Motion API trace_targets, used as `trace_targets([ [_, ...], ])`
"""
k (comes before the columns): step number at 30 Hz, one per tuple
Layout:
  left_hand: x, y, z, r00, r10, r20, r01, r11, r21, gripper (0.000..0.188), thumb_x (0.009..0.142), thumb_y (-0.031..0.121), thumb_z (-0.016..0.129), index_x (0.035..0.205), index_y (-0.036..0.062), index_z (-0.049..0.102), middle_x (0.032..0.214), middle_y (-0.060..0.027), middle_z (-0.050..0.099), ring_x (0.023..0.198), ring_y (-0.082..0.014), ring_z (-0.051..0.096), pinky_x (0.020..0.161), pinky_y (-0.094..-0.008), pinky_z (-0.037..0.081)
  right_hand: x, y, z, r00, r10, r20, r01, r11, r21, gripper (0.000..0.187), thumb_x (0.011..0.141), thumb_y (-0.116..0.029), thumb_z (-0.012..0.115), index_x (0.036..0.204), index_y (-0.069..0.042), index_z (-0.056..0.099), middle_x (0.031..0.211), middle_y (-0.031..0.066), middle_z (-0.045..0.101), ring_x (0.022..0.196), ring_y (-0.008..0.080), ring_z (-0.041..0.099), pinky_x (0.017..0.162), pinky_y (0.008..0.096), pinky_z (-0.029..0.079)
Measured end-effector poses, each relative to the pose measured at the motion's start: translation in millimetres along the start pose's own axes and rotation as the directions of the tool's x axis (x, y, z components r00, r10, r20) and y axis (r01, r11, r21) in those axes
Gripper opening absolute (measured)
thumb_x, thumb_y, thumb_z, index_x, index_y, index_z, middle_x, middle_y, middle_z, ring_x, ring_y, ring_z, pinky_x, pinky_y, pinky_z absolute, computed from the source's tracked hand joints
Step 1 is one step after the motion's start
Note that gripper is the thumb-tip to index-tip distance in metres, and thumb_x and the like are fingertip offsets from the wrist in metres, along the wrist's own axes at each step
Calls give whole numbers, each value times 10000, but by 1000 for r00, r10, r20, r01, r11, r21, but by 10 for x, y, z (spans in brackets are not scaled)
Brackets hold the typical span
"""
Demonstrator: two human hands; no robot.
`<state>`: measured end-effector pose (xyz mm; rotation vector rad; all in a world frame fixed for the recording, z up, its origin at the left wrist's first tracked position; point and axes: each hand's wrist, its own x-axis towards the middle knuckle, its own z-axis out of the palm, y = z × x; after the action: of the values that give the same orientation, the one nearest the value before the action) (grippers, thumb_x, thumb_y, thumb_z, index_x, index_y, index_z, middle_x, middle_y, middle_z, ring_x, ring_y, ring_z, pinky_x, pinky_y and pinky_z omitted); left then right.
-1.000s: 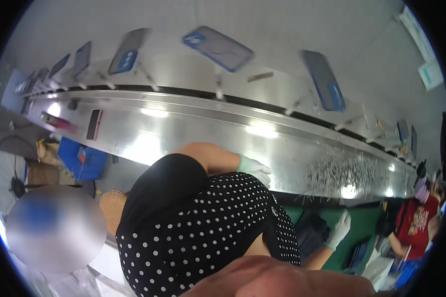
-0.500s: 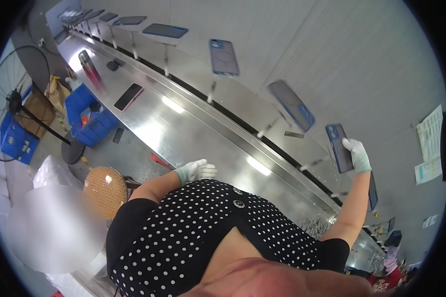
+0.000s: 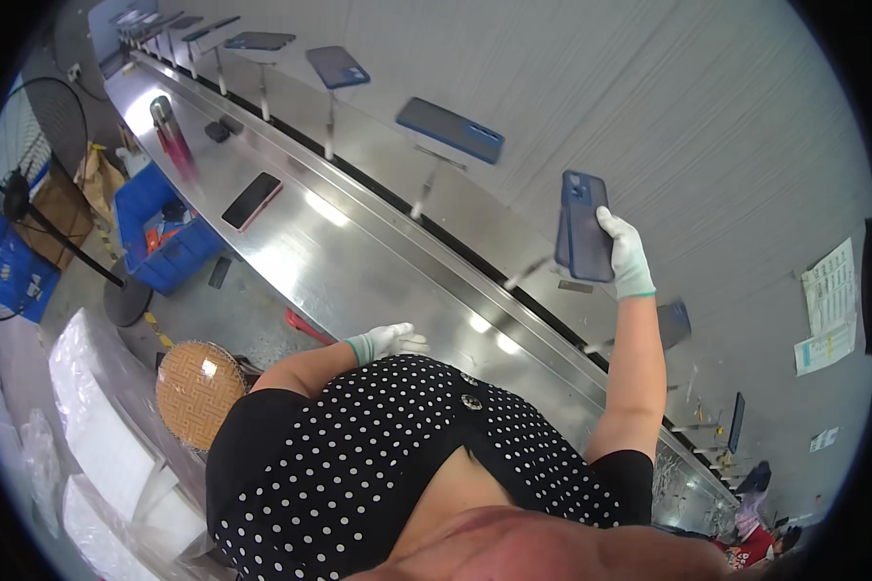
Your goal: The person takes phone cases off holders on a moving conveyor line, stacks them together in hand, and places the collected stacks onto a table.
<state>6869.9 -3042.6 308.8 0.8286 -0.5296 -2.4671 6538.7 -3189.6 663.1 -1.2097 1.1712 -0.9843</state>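
Note:
My right hand [image 3: 628,254], in a white glove with a green cuff, grips the edge of a blue-rimmed, smoky phone case [image 3: 589,232]. The thumb and fingers pinch its right side, and the case is held upright. Partly hidden behind it, another case edge shows to the left. My left hand [image 3: 394,342], gloved alike, rests over the bench's near edge, its fingers loosely stretched and nothing in them. Left of the held case, a phone case [image 3: 451,129] lies on a post, followed by a further case [image 3: 337,66]. To the right, one case [image 3: 675,324] is partly hidden by my forearm.
A steel bench [image 3: 358,261] carries a phone [image 3: 252,200] and a pink-and-dark bottle [image 3: 170,136]. Left of it stand a blue crate [image 3: 168,247], a woven-top stool [image 3: 200,394] and a fan [image 3: 16,197]. Paper sheets [image 3: 828,295] hang on the grey wall.
My right hand has moved left with the phone case. The cases on posts have shifted toward the far left. My left hand stays at the bench edge; a blurred pale shape at lower left is gone.

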Motion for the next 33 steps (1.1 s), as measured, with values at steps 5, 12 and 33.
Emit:
trace_targets([
  [5, -637, 500, 120, 974, 225, -26, -226, 954, -196, 666, 994, 478, 446, 1467, 26, 323, 1495, -185, 387, 1370, -312, 395, 1148, -460, 295, -436, -119, 914, 943, -320, 87, 331, 928, -170, 310, 911, -148, 682, 1137, 50, 606, 975, 68, 670, 863, 129, 627, 804, 273, 523],
  [12, -1186, 1279, 617, 799, 578, 164, -522, 803, -287, 478, 979, 309, 560, 1366, 44, 463, 1301, -135, 572, 1197, -259, 565, 1054, -497, 420, -262, 1072, 2525, 919, -258, 299, 349, 885, -307, 554, 880, -234, 667, 1359, -26, 481, 1253, 204, 592, 1160, 338, 576, 1004, 386, 450],
  [33, -1762, 1126, -1467, 891, 406, -202, -453, 781, -429, 470, 957, 330, 556, 1316, 30, 511, 1269, -144, 609, 1115, -319, 618, 962, -554, 489, 255, -328, 3298, 939, -100, 329, 200, 937, -287, 219, 930, -207, 647, 834, -32, 558, 817, -19, 526, 745, 68, 482, 638, 272, 454],
])
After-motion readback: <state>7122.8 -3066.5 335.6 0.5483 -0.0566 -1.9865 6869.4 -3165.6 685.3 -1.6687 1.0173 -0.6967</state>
